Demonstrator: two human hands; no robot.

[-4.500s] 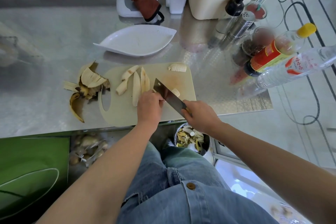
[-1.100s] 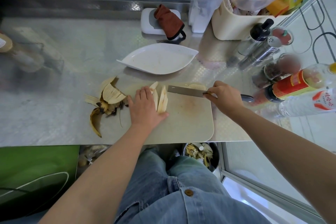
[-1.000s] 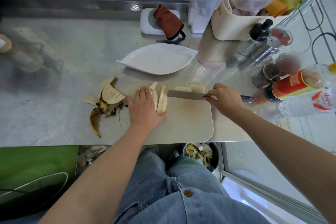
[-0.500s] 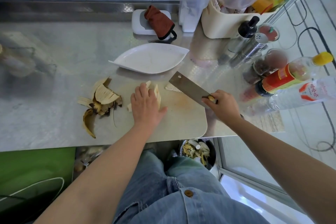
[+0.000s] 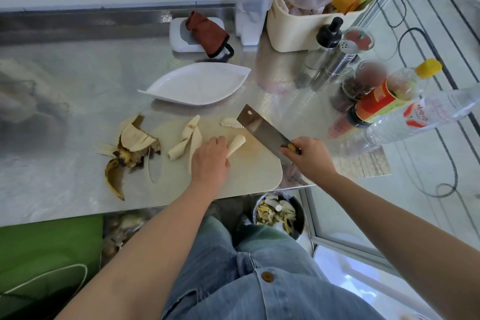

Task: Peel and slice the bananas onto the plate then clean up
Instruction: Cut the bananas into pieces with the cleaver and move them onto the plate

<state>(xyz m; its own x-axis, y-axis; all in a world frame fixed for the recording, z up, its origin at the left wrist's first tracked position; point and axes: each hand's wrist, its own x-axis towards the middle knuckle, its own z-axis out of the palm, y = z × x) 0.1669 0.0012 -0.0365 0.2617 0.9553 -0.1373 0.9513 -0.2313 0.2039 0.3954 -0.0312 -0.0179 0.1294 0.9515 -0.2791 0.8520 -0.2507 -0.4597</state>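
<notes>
Beige cutting board (image 5: 249, 174) carries banana pieces; the left hand (image 5: 211, 161) pinches one banana strip (image 5: 237, 145). The right hand (image 5: 309, 156), just right of it, grips the cleaver (image 5: 262, 128) handle, blade raised beside the strip.

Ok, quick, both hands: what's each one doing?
Left hand: closed on a banana piece, on the cutting board.
Right hand: closed on the cleaver handle.

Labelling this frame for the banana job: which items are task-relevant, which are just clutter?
In use:
banana pieces
cutting board
knife, in the right hand
left hand, on a piece
white plate
banana peels
bin

Lying about:
sauce bottle
water bottle
shakers
red cloth
beige caddy
</notes>
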